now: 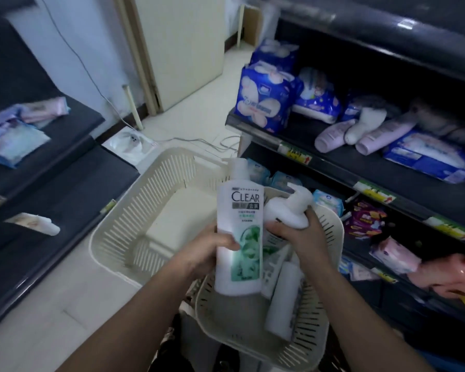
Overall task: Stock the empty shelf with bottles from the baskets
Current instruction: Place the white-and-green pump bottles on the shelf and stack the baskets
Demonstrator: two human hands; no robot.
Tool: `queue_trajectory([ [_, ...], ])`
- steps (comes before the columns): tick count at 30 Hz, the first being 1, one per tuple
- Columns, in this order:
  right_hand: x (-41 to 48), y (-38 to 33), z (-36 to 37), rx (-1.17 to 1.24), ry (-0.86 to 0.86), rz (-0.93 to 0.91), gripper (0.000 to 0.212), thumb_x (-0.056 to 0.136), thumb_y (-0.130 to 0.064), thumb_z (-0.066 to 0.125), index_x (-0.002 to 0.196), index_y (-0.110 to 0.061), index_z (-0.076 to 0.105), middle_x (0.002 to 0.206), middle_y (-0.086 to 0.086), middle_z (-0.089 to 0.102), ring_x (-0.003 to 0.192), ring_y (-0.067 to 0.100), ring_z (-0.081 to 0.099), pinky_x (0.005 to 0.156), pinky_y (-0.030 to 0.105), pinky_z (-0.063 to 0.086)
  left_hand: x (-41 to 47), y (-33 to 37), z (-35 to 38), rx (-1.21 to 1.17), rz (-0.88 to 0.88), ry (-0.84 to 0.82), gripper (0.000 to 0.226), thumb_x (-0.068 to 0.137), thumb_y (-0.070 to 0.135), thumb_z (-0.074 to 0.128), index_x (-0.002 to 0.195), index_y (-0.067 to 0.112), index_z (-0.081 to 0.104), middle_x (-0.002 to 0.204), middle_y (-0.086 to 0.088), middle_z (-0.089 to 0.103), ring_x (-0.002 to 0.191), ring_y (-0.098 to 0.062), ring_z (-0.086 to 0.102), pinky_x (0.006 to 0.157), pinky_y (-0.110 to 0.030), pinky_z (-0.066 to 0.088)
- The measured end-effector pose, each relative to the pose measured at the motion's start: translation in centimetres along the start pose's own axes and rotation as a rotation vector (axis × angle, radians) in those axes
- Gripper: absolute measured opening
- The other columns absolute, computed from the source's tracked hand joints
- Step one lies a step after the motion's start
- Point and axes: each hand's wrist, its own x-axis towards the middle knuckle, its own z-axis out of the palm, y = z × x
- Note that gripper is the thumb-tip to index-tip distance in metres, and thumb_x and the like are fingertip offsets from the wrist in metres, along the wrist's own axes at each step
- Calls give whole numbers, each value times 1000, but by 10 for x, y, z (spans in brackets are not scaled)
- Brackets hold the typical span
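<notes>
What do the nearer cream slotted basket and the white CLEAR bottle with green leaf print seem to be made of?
The nearer cream slotted basket looks like moulded matte plastic: even slits, a rounded rim. The white CLEAR bottle with green leaf print is probably smooth opaque plastic: a slight sheen and a printed label.

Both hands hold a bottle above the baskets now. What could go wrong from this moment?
1. The left hand grips the CLEAR bottle and the right hand grips the white pump bottle, so no hand is free to steady either one on the dark shelf.
2. The two bottles are very close together. They may knock, and one could slip down onto the bottles lying in the near basket.
</notes>
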Motion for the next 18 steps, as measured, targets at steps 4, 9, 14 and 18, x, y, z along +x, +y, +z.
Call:
queue_trajectory([
  [4, -8, -61, 52, 1, -113, -140, 61, 61, -6, 90, 108, -23, 56, 103, -6, 66, 87, 8, 65, 60, 15, 54, -42, 41, -22, -132, 125, 119, 61, 58, 19, 84, 115, 7, 63, 104, -20, 71, 89, -33, 71, 73, -44, 57],
  [9, -27, -121, 132, -37, -253, -273, 63, 60, -13, 93, 113, -18, 59, 104, -3, 69, 92, 15, 68, 74, 32, 59, -109, 85, -67, -130, 291, 273, 74, 48, 21, 89, 115, 6, 65, 110, -24, 69, 93, -36, 69, 77, -44, 56],
  [14, -54, -161, 234, -78, -379, -367, 68, 41, -34, 94, 98, -29, 58, 100, -4, 71, 91, 19, 70, 82, 47, 59, -187, 121, -128, -119, 473, 466, 54, 65, 11, 74, 117, 3, 64, 108, -21, 71, 95, -37, 69, 81, -45, 57],
  [18, -84, -184, 320, -134, -449, -429, 67, 39, -39, 93, 96, -28, 58, 97, -5, 71, 90, 17, 70, 81, 45, 58, -248, 147, -177, -144, 604, 599, 41, 77, 14, 75, 115, 7, 64, 107, -22, 71, 94, -37, 70, 80, -48, 57],
])
